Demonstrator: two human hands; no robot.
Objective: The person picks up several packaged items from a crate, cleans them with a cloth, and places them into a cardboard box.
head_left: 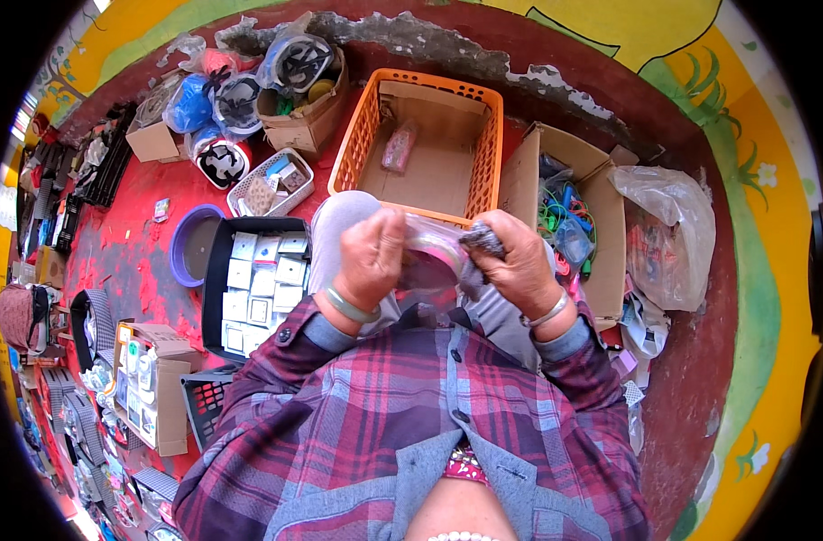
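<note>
In front of my lap, a clear plastic package [434, 245] with a pale, pinkish curved edge stretches between both hands. My left hand [368, 257], with a jade-coloured bangle at the wrist, is closed with its fingertips pinched at the package's left side. My right hand [517, 263], wearing a silver bangle, grips a crumpled dark grey cloth [482, 242] against the right side of the package. What lies inside the package is too blurred to name. Just beyond the hands stands an orange plastic basket [494, 135] lined with cardboard, and a pink wrapped packet [399, 147] lies in it.
At my left, a black box [215, 298] holds several small white boxes, beside a purple basin [179, 243] and a white basket [308, 187]. Bagged helmets [235, 104] sit far left. At right are a cardboard box [519, 176] of coloured cords and a clear bag [673, 234].
</note>
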